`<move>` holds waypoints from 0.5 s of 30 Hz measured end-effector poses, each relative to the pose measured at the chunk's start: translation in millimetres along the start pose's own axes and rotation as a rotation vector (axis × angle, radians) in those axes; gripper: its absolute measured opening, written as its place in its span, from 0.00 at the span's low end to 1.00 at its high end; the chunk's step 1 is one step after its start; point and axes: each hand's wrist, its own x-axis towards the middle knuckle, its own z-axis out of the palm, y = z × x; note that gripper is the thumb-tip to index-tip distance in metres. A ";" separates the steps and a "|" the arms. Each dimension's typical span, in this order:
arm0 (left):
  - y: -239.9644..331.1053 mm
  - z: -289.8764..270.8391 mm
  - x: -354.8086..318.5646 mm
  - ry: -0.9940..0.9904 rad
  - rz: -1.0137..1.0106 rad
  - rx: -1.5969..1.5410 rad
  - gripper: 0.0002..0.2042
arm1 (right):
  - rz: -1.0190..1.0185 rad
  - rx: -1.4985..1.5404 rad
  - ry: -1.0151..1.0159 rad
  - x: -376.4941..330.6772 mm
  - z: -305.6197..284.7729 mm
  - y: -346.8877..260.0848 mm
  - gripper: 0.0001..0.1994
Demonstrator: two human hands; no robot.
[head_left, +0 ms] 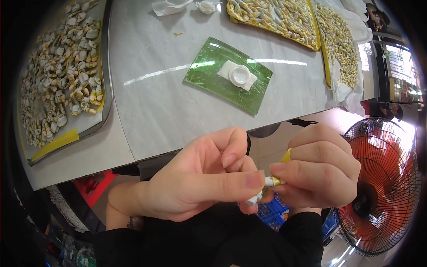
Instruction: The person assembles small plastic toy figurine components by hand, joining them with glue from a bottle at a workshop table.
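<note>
In front of my body, above the lap, both hands meet at a small white-and-gold piece (269, 181), perhaps a figurine. My left hand (200, 178) pinches it between thumb and fingers, and its pale squared end sticks out below the thumb. The fingers of my right hand (318, 167) are closed at the piece's gold end. A bit of something yellow (286, 155) shows between those fingers; most of it is hidden. Beyond the hands, a green glass plate (200, 73) lies on the table. On it, a small round white dish (240, 76) sits on a folded white tissue (226, 69).
At the left, a tray (55, 146) holds many small white-and-gold pieces. Two more yellow-edged trays (319, 31) of similar pieces stand at the far right. Crumpled white tissues (171, 6) lie at the table's (151, 102) far side. An orange-bladed fan (378, 187) is close on my right.
</note>
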 end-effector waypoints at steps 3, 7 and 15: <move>0.5 -0.3 -0.7 -0.013 -0.008 -0.017 0.16 | -0.027 0.010 -0.035 2.1 -1.1 1.9 0.13; 1.1 1.4 0.4 -0.022 -0.040 -0.050 0.15 | -0.058 0.032 -0.029 2.6 -2.6 3.5 0.12; 1.8 0.0 -1.2 -0.012 -0.027 -0.070 0.15 | -0.055 0.050 -0.049 3.5 -0.5 6.1 0.12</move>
